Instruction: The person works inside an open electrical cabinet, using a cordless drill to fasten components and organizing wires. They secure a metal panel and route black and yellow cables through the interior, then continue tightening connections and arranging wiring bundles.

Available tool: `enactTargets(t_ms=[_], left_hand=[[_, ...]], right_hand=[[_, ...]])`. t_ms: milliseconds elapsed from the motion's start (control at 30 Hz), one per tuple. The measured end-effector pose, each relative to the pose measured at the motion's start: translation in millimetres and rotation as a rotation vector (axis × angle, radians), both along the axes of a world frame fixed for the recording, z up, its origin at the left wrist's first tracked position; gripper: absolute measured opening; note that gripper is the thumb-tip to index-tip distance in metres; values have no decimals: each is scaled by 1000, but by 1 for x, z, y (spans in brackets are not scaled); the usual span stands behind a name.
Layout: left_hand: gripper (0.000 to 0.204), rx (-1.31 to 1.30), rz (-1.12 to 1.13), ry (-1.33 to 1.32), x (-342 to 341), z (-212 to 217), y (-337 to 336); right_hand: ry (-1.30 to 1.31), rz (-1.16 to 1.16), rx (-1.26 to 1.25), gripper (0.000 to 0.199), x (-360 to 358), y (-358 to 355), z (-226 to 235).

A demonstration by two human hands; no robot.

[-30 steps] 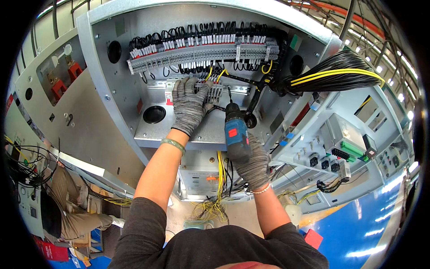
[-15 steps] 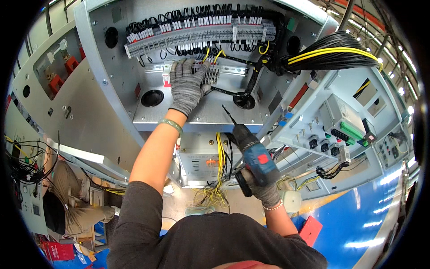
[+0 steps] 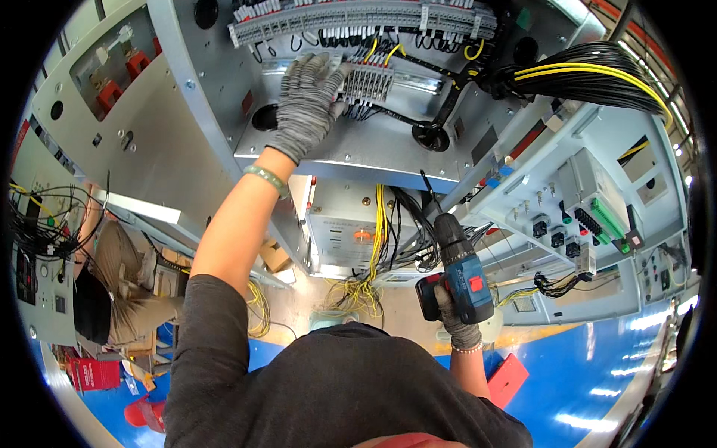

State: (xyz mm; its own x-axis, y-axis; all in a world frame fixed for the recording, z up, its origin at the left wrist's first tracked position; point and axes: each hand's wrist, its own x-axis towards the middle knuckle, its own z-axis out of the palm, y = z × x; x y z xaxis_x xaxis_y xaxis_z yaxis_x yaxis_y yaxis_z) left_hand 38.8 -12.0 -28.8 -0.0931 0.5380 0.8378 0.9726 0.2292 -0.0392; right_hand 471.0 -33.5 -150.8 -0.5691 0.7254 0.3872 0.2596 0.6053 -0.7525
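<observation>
My left hand (image 3: 306, 108), in a grey knitted glove, reaches into the metal cabinet (image 3: 351, 163). Its fingers stretch out over the mounting rail (image 3: 420, 82), against the left end of a short terminal block row (image 3: 367, 82); the palm hides what lies under them. Black wires and two yellow wires run to that row. My right hand (image 3: 455, 317), also gloved, is wrapped round the handle of a blue cordless drill (image 3: 467, 276). The drill's long dark bit (image 3: 427, 185) points up toward the cabinet's lower front edge, apart from the terminal row.
A long wired terminal strip (image 3: 366, 16) crosses the cabinet's upper part. A thick black cable bundle (image 3: 582, 78) hangs at the right above an open door panel (image 3: 597, 216) with mounted devices. Yellow cables (image 3: 366, 280) trail below. At the left, another person (image 3: 123, 291) sits near tangled wires.
The view has shifted, with the cabinet now higher in the picture. My right hand has moved the drill right and tilted it more upright. My left hand stays at the terminal row.
</observation>
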Motion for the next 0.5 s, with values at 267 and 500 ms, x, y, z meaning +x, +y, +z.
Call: enactTargets(t_ms=[267, 500], left_hand=[[15, -357, -228, -444, 30, -49, -74], [21, -40, -34, -251, 30, -67, -106]], right_hand=[[75, 44, -172, 29, -4, 12, -14], [-3, 93, -38, 26, -4, 13, -15]])
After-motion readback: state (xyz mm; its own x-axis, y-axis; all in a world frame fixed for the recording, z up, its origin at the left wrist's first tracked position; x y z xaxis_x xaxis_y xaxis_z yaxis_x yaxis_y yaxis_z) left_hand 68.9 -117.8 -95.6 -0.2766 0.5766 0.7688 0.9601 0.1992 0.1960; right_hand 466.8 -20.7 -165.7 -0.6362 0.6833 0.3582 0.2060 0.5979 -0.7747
